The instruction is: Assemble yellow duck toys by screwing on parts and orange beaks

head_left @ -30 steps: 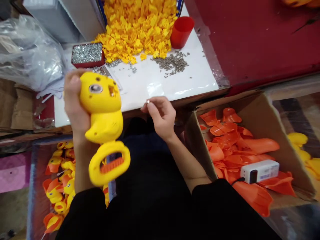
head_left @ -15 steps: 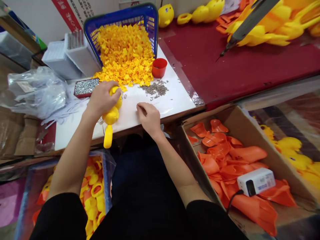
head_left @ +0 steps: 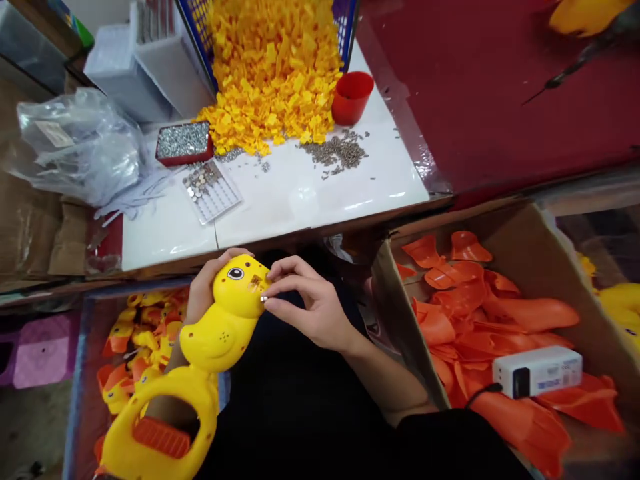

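A yellow duck-shaped toy (head_left: pixel 227 327) with a looped handle and an orange grille tilts above my lap. My left hand (head_left: pixel 201 291) wraps around its head from behind, most of its fingers hidden. Beside the eye, the head has a small square opening (head_left: pixel 256 283) with metal showing inside. At that opening, the thumb and fingers of my right hand (head_left: pixel 315 307) pinch tiny silvery button cells (head_left: pixel 263 299); how many I cannot tell. On the white worktop lies a clear plastic card (head_left: pixel 213 193) with loose round button cells on it.
Yellow plastic pieces (head_left: pixel 275 87) spill from a blue basket (head_left: pixel 347 33). Nearby are a red cup (head_left: pixel 353 99), scattered screws (head_left: pixel 340 152) and a red tray (head_left: pixel 184 160) of metal bits. A carton of orange parts (head_left: pixel 505 307) stands right; a duck-filled crate (head_left: pixel 80 373) stands left.
My left hand has brought the duck toy from the worktop down toward my lap and turned its face side up. My right hand has moved down to the toy's head. The view has shifted.
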`<action>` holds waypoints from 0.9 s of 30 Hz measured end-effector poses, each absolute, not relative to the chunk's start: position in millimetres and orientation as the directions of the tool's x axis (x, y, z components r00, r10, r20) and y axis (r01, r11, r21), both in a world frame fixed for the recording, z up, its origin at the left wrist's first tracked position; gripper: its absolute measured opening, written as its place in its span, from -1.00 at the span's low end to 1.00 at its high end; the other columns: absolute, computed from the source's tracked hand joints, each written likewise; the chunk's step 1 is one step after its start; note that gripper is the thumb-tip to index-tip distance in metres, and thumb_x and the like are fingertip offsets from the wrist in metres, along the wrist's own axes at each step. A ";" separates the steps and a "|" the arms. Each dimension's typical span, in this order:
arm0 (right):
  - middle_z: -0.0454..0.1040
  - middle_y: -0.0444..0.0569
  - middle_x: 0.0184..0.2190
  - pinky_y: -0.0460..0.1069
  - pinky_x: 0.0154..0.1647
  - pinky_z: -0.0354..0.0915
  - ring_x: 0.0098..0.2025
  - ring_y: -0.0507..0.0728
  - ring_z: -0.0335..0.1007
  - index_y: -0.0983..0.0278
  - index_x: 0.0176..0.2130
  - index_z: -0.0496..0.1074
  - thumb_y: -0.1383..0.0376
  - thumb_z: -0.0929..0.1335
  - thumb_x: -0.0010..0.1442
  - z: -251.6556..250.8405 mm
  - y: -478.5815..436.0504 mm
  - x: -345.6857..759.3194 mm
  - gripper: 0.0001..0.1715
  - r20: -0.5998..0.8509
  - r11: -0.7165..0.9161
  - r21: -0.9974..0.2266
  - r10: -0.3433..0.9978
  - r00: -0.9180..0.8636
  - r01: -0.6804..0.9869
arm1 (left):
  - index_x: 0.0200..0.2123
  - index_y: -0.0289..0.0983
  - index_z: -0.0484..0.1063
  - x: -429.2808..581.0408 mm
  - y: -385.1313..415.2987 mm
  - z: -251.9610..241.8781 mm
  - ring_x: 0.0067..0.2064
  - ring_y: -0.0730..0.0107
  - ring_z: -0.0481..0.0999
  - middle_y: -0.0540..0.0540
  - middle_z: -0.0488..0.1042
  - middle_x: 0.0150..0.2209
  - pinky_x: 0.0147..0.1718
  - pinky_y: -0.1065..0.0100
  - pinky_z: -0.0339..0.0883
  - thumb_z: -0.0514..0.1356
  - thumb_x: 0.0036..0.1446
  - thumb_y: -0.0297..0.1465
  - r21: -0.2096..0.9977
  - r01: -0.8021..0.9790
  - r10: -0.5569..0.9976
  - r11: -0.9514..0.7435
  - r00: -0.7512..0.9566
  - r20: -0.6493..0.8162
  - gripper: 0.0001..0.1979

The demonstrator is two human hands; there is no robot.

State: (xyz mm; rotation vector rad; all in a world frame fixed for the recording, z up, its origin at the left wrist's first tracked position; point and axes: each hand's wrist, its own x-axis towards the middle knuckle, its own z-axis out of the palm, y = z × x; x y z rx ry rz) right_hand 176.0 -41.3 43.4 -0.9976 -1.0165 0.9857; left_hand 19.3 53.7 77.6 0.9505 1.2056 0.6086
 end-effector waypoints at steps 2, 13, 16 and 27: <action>0.45 -0.01 -0.14 0.06 0.07 0.46 -0.04 0.11 0.45 0.23 -0.27 0.59 0.31 0.48 0.24 40.1 -41.4 176.4 -0.98 0.117 0.142 -0.979 0.979 0.167 -0.148 | -0.21 -0.22 0.55 16.6 53.3 67.9 -0.36 0.27 0.53 -0.07 0.57 -0.32 -0.41 0.33 0.42 0.24 0.12 -0.10 0.858 0.128 0.802 0.498 0.308 -0.512 -0.68; 0.46 -0.13 -0.39 -0.04 -0.20 0.32 -0.31 0.03 0.41 0.26 -0.44 0.61 0.40 0.53 0.07 -0.2 -34.9 186.6 -0.93 -0.278 -0.280 -0.960 0.960 -0.042 -0.027 | -0.22 -0.22 0.52 7.4 38.0 30.1 -0.36 0.37 0.40 -0.03 0.49 -0.32 -0.40 0.39 0.29 0.27 0.11 -0.02 0.872 0.349 0.806 0.344 0.366 -0.465 -0.61; 0.48 -0.14 -0.43 -0.05 -0.22 0.31 -0.34 0.02 0.41 0.27 -0.47 0.62 0.41 0.52 0.03 -12.4 -38.3 182.6 -0.93 -0.344 -0.345 -0.937 0.939 -0.011 -0.056 | -0.22 -0.23 0.51 8.7 28.0 21.7 -0.37 0.35 0.39 -0.03 0.47 -0.34 -0.41 0.37 0.28 0.27 0.09 0.02 0.859 0.340 0.811 0.384 0.320 -0.489 -0.57; 0.58 -0.08 -0.33 -0.07 -0.32 0.36 -0.31 0.06 0.44 0.31 -0.25 0.57 0.08 0.47 0.18 12.5 15.1 216.3 -0.67 -0.181 -0.175 -0.983 0.961 -0.210 0.048 | -0.24 -0.25 0.58 -16.9 25.2 3.6 -0.41 0.32 0.49 -0.05 0.56 -0.33 -0.42 0.35 0.40 0.39 -0.03 -0.06 0.720 -0.028 0.703 0.693 0.243 -0.668 -0.59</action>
